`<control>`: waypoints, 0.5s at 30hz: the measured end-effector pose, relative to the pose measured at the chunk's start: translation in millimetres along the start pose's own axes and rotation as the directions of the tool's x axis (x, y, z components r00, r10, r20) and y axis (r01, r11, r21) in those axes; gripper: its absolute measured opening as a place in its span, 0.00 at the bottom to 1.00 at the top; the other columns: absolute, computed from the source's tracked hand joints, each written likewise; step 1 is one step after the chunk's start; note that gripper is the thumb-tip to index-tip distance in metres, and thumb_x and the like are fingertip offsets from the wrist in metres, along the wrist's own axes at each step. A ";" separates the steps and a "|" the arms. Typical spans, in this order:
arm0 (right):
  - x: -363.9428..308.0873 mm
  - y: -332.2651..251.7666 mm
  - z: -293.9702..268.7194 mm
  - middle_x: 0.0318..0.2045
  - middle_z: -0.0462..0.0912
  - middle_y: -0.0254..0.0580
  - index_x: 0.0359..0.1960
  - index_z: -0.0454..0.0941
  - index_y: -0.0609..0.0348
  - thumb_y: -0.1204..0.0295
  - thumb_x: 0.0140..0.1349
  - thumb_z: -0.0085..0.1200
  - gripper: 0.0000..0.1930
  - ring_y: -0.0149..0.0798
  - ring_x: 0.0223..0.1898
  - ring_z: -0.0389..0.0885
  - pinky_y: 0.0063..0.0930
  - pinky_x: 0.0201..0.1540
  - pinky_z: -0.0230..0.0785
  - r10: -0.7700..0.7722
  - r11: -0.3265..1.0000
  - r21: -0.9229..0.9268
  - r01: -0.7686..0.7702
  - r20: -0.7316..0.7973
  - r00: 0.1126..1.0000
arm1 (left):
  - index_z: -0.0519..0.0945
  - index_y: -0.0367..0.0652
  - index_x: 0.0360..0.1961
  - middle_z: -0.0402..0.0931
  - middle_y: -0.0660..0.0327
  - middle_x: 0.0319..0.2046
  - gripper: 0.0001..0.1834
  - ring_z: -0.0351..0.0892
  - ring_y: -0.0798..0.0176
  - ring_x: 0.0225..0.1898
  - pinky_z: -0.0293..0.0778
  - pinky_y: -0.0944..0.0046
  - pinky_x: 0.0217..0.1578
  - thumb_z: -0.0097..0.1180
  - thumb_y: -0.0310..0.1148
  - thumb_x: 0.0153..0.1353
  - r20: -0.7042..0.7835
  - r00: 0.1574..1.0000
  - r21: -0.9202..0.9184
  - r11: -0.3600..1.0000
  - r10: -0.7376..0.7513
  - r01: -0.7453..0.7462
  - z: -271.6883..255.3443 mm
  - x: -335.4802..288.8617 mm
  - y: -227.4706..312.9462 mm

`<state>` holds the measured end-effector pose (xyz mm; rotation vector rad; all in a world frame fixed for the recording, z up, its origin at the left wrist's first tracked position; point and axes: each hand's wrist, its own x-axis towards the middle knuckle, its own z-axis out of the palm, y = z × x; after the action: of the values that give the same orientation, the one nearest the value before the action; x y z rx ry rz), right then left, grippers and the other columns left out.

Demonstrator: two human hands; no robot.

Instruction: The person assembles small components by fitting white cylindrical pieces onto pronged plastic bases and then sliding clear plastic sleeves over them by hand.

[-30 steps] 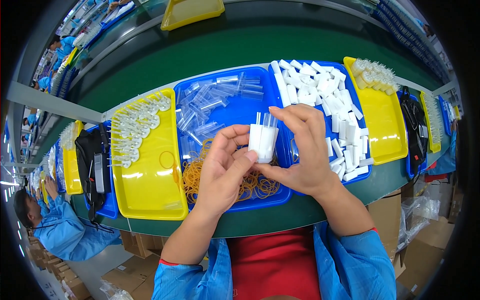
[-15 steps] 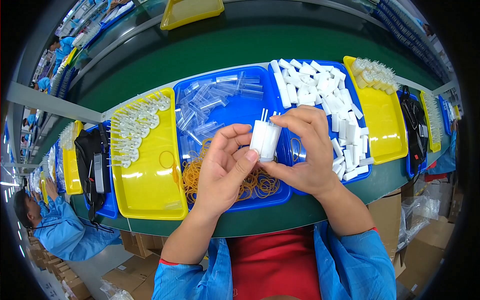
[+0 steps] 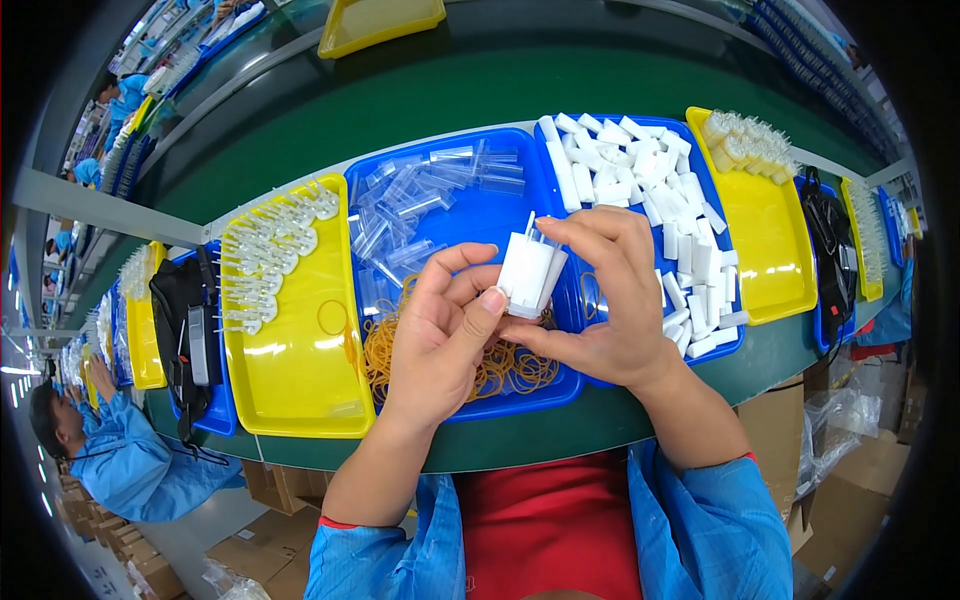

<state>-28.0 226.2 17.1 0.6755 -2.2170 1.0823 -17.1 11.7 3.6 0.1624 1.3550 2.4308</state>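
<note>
Both my hands hold a white block-shaped piece [image 3: 529, 268] in front of me, over the blue tray. Thin prongs stick up from its top, and a second white part shows beside its front face. My left hand [image 3: 445, 335] grips the left side, its thumb pressing the lower front and its fingers curled behind. My right hand [image 3: 618, 300] has its index finger at the top by the prongs and its thumb under the lower end. Below lie yellow-brown rubber bands [image 3: 515, 372], partly hidden by my hands. Clear plastic tubes [image 3: 405, 205] lie farther back in the same tray.
On the right, a blue tray holds white blocks [image 3: 655, 165]; beyond it stands a yellow tray [image 3: 765, 255] with clustered pieces. At left, clear pronged pieces [image 3: 265, 260] line a yellow tray [image 3: 300, 385]. A black bag [image 3: 180, 320] sits farther left. A co-worker [image 3: 130, 450] sits at far left.
The white piece has turned and tilted slightly in my hands, so its front block stands out more from the part beside it. My fingers have shifted a little around it.
</note>
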 end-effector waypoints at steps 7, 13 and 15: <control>-3.1 1.6 0.8 0.55 0.81 0.43 0.63 0.85 0.52 0.67 0.42 0.89 0.42 0.50 0.58 0.78 0.42 0.61 0.73 0.039 0.999 -0.022 -0.039 -0.031 0.999 | 0.65 0.36 0.74 0.82 0.44 0.63 0.29 0.86 0.55 0.63 0.81 0.58 0.66 0.62 0.23 0.79 -0.015 1.000 -0.052 0.998 0.017 -0.018 8.5 -2.0 3.3; -0.4 1.4 -0.2 0.56 0.82 0.43 0.64 0.85 0.52 0.65 0.44 0.89 0.41 0.50 0.58 0.79 0.41 0.60 0.74 0.005 1.000 -0.014 -0.005 -0.037 0.999 | 0.64 0.36 0.75 0.83 0.42 0.63 0.32 0.87 0.55 0.62 0.82 0.57 0.65 0.65 0.19 0.76 -0.041 0.999 -0.029 0.999 0.014 -0.015 6.1 -1.0 4.4; 5.2 -1.1 -7.4 0.54 0.85 0.42 0.61 0.88 0.53 0.66 0.51 0.86 0.34 0.49 0.57 0.81 0.40 0.60 0.75 0.026 0.998 0.061 -0.026 -0.002 1.000 | 0.64 0.37 0.75 0.83 0.41 0.62 0.32 0.88 0.55 0.62 0.83 0.58 0.65 0.65 0.20 0.76 -0.042 0.999 -0.039 0.999 0.009 -0.010 4.5 -0.5 5.2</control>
<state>-29.0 230.7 24.9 0.6723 -2.2043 1.1677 -16.7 12.7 10.4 0.1086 1.3263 2.4798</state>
